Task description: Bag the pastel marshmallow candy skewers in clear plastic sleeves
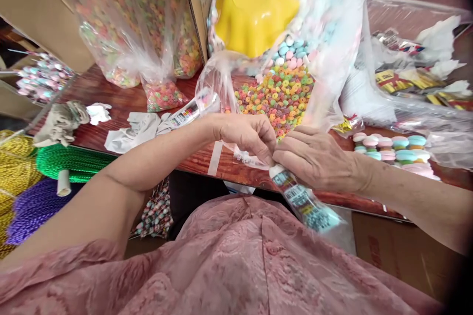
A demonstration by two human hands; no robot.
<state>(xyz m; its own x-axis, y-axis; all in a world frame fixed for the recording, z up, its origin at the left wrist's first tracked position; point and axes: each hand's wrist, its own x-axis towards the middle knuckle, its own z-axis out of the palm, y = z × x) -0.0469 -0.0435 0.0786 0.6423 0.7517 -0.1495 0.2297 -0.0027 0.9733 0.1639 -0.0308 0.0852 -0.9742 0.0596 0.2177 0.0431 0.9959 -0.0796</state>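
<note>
My left hand (249, 135) and my right hand (312, 157) meet over the table's front edge, fingers curled and touching. Between and below them hangs a small printed plastic bag (305, 202), slanting down to the right; something white and pale blue shows through it. My left fingers pinch at its upper end, and my right fingers fold over the same end; the exact grip is hidden. Just behind the hands lies a heap of colourful ring-shaped gummy candies (277, 96) in a large open clear bag.
A yellow scalloped bowl (256, 5) sits upside down on the pastel candies (291, 51). At left stand big bags of gummies (125, 15) and a cardboard box. Stacked candy pieces (391, 147) lie at right. Another printed bag (188, 110) and crumpled gloves (138, 130) are left of my hands.
</note>
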